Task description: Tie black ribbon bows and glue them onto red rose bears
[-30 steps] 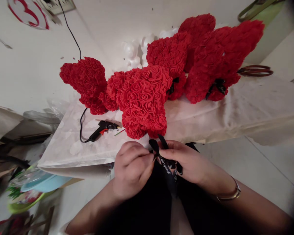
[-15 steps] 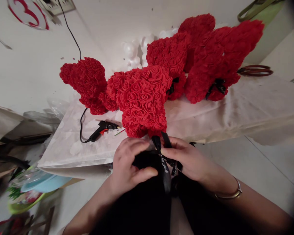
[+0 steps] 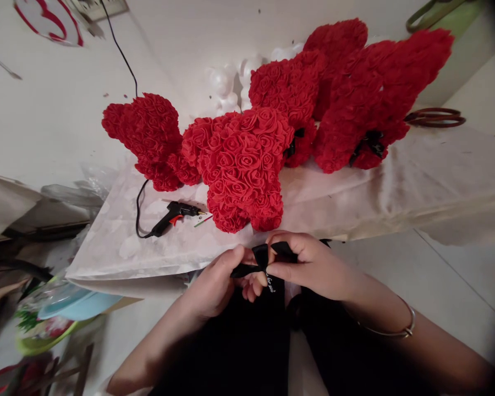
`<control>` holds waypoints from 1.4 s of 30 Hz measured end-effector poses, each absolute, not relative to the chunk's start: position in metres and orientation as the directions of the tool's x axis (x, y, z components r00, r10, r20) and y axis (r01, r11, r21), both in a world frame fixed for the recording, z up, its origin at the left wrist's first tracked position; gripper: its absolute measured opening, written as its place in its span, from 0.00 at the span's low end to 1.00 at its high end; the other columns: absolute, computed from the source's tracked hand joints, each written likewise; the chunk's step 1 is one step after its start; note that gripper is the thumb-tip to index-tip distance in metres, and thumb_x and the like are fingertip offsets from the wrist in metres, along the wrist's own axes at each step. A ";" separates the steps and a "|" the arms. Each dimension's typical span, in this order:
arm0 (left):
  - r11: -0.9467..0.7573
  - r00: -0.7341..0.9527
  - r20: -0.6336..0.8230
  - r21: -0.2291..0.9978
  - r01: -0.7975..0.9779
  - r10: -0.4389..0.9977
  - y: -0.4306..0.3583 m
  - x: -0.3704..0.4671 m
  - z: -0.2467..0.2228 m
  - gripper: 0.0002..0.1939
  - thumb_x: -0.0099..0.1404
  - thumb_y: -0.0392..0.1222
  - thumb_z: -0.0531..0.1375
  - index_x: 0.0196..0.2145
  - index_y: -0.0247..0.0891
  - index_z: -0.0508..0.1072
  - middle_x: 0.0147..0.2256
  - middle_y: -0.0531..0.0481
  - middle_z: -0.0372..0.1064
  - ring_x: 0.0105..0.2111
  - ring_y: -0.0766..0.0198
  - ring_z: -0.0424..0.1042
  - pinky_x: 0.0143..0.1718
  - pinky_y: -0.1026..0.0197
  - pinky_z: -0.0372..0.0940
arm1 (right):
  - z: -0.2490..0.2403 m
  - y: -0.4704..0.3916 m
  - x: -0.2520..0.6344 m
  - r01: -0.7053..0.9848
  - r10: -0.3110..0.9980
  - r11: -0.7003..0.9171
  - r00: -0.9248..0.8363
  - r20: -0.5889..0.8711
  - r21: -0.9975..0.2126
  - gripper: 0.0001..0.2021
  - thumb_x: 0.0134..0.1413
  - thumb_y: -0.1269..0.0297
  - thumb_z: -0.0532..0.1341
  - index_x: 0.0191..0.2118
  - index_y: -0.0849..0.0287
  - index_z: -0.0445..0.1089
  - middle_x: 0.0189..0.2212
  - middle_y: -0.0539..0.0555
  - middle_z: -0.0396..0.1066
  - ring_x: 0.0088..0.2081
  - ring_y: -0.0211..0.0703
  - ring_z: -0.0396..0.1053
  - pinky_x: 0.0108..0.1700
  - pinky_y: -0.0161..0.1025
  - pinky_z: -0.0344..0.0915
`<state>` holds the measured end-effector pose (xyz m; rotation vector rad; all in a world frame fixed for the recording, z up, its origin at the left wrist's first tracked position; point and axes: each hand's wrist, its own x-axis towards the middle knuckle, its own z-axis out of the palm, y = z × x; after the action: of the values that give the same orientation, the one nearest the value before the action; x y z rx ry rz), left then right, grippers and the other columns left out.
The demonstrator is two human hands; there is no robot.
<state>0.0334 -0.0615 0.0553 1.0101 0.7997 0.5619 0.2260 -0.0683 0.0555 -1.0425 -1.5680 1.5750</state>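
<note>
Between my hands, in front of the table edge, is a black ribbon (image 3: 260, 256) with white lettering, folded into a loop or bow. My left hand (image 3: 220, 278) is closed on its left end, thumb on top. On the other side my right hand (image 3: 299, 258) pinches the ribbon's middle and right loop between thumb and fingers. Just beyond them stands a rose-covered red bear (image 3: 243, 165) on the table. Farther right, another red rose bear (image 3: 367, 104) wears a black bow (image 3: 369, 147).
A black glue gun (image 3: 173, 217) with a cord lies on the cloth-covered table (image 3: 119, 242). Another red rose figure (image 3: 148, 140) stands at left, and scissors (image 3: 435, 117) lie at far right. White foam figures (image 3: 223, 82) stand behind. Below left is a blue basin (image 3: 82, 301).
My left hand, open and beside the ribbon before, has closed on its left end. The hanging ribbon is now drawn sideways into a loop between both hands.
</note>
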 end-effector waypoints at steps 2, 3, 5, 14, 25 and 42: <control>0.448 0.614 -0.333 0.893 -0.039 0.716 -0.061 0.033 0.056 0.22 0.59 0.56 0.57 0.26 0.30 0.74 0.22 0.47 0.69 0.21 0.68 0.66 0.23 0.66 0.61 | 0.056 -0.070 0.225 0.099 0.879 -0.087 -0.460 -0.123 -0.991 0.04 0.52 0.68 0.61 0.30 0.57 0.65 0.27 0.46 0.65 0.28 0.34 0.66 0.26 0.30 0.63; 0.455 0.622 -0.338 0.890 -0.034 0.707 -0.061 0.032 0.056 0.17 0.58 0.50 0.58 0.26 0.30 0.74 0.22 0.47 0.69 0.21 0.68 0.67 0.24 0.66 0.61 | 0.056 -0.070 0.225 0.099 0.872 -0.111 -0.467 -0.145 -0.989 0.04 0.53 0.67 0.61 0.30 0.57 0.65 0.27 0.46 0.65 0.26 0.33 0.66 0.24 0.29 0.64; 0.467 0.626 -0.348 0.884 -0.028 0.698 -0.060 0.031 0.057 0.10 0.55 0.42 0.59 0.26 0.30 0.73 0.23 0.47 0.70 0.23 0.67 0.68 0.26 0.66 0.62 | 0.058 -0.071 0.225 0.097 0.861 -0.151 -0.477 -0.179 -0.984 0.04 0.53 0.66 0.61 0.30 0.57 0.64 0.26 0.45 0.66 0.23 0.32 0.66 0.21 0.28 0.64; 0.342 0.656 -0.321 0.934 0.102 0.683 -0.062 0.032 0.061 0.10 0.65 0.44 0.58 0.35 0.33 0.69 0.26 0.54 0.64 0.25 0.73 0.63 0.29 0.69 0.60 | 0.056 -0.069 0.230 0.176 0.843 -0.149 -0.491 -0.218 -0.973 0.05 0.55 0.63 0.60 0.35 0.58 0.66 0.27 0.47 0.67 0.26 0.35 0.68 0.23 0.30 0.66; -0.646 0.604 0.331 0.631 0.430 0.725 -0.066 0.035 0.056 0.08 0.68 0.35 0.52 0.30 0.35 0.65 0.27 0.51 0.65 0.28 0.68 0.63 0.31 0.65 0.58 | 0.052 -0.070 0.230 0.039 0.861 -0.293 -0.424 -0.281 -0.955 0.07 0.53 0.63 0.61 0.37 0.58 0.72 0.28 0.48 0.67 0.30 0.35 0.64 0.30 0.32 0.61; 0.240 0.677 -0.158 0.970 -0.028 0.719 -0.064 0.028 0.051 0.15 0.65 0.51 0.60 0.33 0.35 0.66 0.19 0.61 0.49 0.17 0.77 0.46 0.19 0.70 0.44 | 0.055 -0.071 0.231 -0.011 0.812 -0.357 -0.498 -0.304 -0.934 0.11 0.52 0.62 0.64 0.41 0.59 0.73 0.30 0.49 0.67 0.31 0.36 0.63 0.30 0.32 0.59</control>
<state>0.0285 -0.0640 0.0506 1.2353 0.6801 0.5684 0.2311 -0.0712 0.0553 -1.0943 -1.3041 1.9079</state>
